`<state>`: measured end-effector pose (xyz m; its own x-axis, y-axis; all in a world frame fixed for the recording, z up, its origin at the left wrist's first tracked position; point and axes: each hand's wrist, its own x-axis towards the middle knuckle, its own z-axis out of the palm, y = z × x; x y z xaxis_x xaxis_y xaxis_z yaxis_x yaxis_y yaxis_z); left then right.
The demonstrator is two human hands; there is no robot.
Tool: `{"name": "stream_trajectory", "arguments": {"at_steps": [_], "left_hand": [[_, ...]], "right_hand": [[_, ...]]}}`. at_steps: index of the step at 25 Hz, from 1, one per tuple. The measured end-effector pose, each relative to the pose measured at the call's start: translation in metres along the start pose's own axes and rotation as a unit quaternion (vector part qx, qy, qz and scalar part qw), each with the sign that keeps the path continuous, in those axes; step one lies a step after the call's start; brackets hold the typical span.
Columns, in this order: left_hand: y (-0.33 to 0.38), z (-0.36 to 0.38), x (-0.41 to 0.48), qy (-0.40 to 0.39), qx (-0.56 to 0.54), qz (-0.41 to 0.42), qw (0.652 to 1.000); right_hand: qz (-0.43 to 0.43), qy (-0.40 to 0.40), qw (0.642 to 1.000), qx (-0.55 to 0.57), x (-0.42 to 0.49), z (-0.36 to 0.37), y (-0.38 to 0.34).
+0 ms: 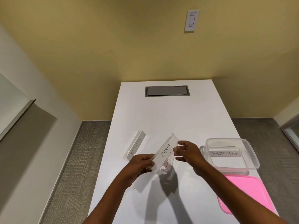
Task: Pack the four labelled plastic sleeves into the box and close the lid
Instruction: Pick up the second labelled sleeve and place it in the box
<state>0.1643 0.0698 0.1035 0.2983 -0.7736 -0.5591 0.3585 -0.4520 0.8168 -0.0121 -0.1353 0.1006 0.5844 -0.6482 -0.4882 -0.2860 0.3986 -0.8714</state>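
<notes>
Both hands hold a clear plastic sleeve labelled ELEPHANT (pixel 165 152) above the white table (pixel 161 113). My left hand (pixel 142 162) pinches its near end and my right hand (pixel 186 151) grips its far end. Another clear sleeve (pixel 166 167) sits just beneath it; whether it is held I cannot tell. A sleeve labelled BATMAN (pixel 135 147) lies flat on the table to the left. The clear plastic box (pixel 252 152) stands at the right with a sleeve labelled SUPERMAN (pixel 224 153) inside. The pink lid (pixel 247 191) lies flat in front of the box.
A grey cable hatch (pixel 167 91) is set into the table's far end. The table is narrow, with grey carpet (pixel 76 167) on both sides. A yellow wall with a switch plate (pixel 191 21) rises behind.
</notes>
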Motion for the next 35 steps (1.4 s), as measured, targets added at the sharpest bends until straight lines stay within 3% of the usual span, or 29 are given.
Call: {"name": "stream_trajectory", "arguments": {"at_steps": [6,12,17,22,24,27,30,35], "left_hand": [[0.006,0.004,0.001,-0.037,-0.038,0.008,0.999],[0.012,0.024,0.007,-0.016,-0.035,-0.005,0.999],[0.025,0.054,0.014,-0.065,0.142,0.034,0.987],[0.033,0.097,0.037,-0.016,0.363,0.061,0.929],[0.033,0.114,0.048,-0.022,0.401,0.062,0.914],[0.034,0.148,0.068,-0.047,0.433,0.064,0.898],[0.034,0.183,0.090,-0.058,0.467,0.086,0.878],[0.034,0.231,0.124,-0.046,0.476,0.147,0.866]], "right_hand": [[-0.002,0.045,0.998,0.037,0.008,-0.039,-0.011],[0.021,0.034,0.991,0.127,-0.001,-0.073,-0.006],[0.046,0.058,0.976,0.203,-0.018,-0.105,0.004],[0.055,0.070,0.975,0.206,-0.036,-0.150,0.017],[0.059,0.075,0.977,0.191,-0.042,-0.171,0.021],[0.051,0.102,0.990,0.089,-0.047,-0.214,0.023],[-0.010,0.111,0.983,-0.145,-0.042,-0.260,0.019],[-0.086,0.024,0.881,-0.465,-0.022,-0.314,-0.008]]}}
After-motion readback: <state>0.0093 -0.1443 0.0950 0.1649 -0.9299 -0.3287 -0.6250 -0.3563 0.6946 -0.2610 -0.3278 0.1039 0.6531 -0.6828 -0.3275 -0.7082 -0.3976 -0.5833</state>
